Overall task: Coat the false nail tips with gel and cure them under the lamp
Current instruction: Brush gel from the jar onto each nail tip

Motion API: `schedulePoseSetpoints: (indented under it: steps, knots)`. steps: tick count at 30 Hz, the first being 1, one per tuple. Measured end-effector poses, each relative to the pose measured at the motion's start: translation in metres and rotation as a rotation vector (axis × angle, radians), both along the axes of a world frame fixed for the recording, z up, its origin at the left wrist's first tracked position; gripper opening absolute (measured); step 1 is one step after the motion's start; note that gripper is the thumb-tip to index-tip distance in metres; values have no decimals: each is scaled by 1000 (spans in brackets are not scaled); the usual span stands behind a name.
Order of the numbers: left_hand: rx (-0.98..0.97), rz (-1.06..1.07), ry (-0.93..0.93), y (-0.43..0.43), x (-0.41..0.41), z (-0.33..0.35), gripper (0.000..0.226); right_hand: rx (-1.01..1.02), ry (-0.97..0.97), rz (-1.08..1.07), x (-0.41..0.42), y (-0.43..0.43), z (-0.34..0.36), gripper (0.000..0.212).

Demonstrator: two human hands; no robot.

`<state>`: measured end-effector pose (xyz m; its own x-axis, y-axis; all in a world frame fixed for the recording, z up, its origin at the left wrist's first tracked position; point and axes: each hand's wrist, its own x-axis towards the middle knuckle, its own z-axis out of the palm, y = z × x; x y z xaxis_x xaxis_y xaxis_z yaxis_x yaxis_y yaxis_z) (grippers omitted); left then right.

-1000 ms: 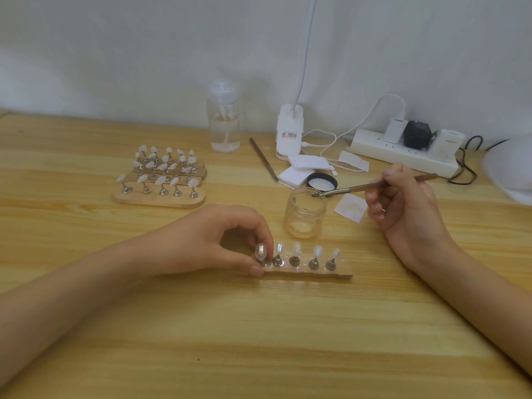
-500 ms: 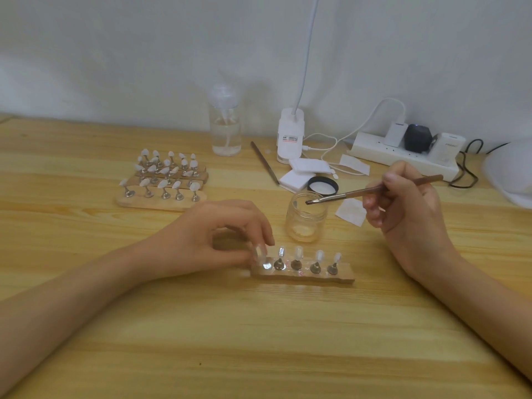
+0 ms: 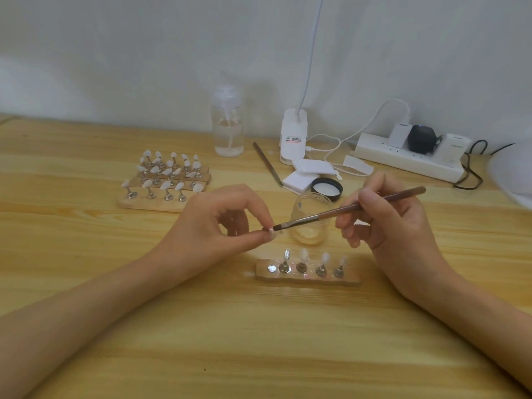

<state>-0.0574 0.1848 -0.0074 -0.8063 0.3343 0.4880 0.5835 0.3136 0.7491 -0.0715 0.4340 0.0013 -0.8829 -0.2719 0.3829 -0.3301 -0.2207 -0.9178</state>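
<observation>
My left hand (image 3: 218,226) pinches one false nail tip on its stand (image 3: 270,231) between thumb and forefinger, lifted above the table. My right hand (image 3: 385,217) grips a brown gel brush (image 3: 345,210), and its bristles touch the held tip. Below them lies a wooden holder strip (image 3: 308,279) with several small metal stands carrying nail tips; its leftmost socket shows only a bare metal disc. An open glass gel jar (image 3: 309,223) stands just behind the brush. A white curing lamp (image 3: 512,174) shows partly at the right edge.
Wooden racks of nail tips (image 3: 167,180) sit at the back left. Behind stand a clear pump bottle (image 3: 229,125), a white lamp base (image 3: 293,139), a second brush (image 3: 267,164), white pads (image 3: 299,180), the jar's black lid (image 3: 326,187) and a power strip (image 3: 408,156) with cables.
My left hand lifted the leftmost stand with its tip off the strip. My right hand swung the brush down and left from over the jar onto that tip.
</observation>
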Motion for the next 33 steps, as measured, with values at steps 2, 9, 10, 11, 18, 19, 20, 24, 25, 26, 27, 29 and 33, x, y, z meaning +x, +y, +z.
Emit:
schedulePoseSetpoints:
  steps: [2,9,10,11,18,19,20,24,25,26,27,29,33]
  knots:
    - [1,-1,1,0,0,-1,12,16,4,0,1,-1,0,17]
    - [-7,-1,3,-1,-2,-3,10,-27,-27,-114,-3,4,2,25]
    - [-14,-1,6,-1,-2,-3,11,-34,-25,-98,-3,3,2,24]
    - [-19,-2,6,0,-2,-3,11,-31,-18,-72,-2,3,2,21]
    - [-17,-5,2,0,-2,-2,13,34,-14,-68,1,0,1,18]
    - [-16,-4,5,0,-2,-2,14,32,-21,-100,0,1,1,19]
    - [-11,-2,6,0,-2,-2,14,29,-30,-127,0,3,1,20]
    - [-19,5,3,0,-2,-2,13,-2,-21,-118,-1,3,2,21]
    - [-29,10,3,0,-2,-2,12,0,-8,-92,0,2,2,20]
    - [-34,18,2,0,-2,-2,10,7,4,-64,1,0,2,18]
    - [-36,25,0,0,-2,-1,8,18,13,-40,2,-1,2,16]
    - [-35,36,-3,0,-1,-1,8,38,23,-31,4,-2,3,15]
    - [-10,48,-25,1,1,1,9,41,-3,-135,3,1,3,18]
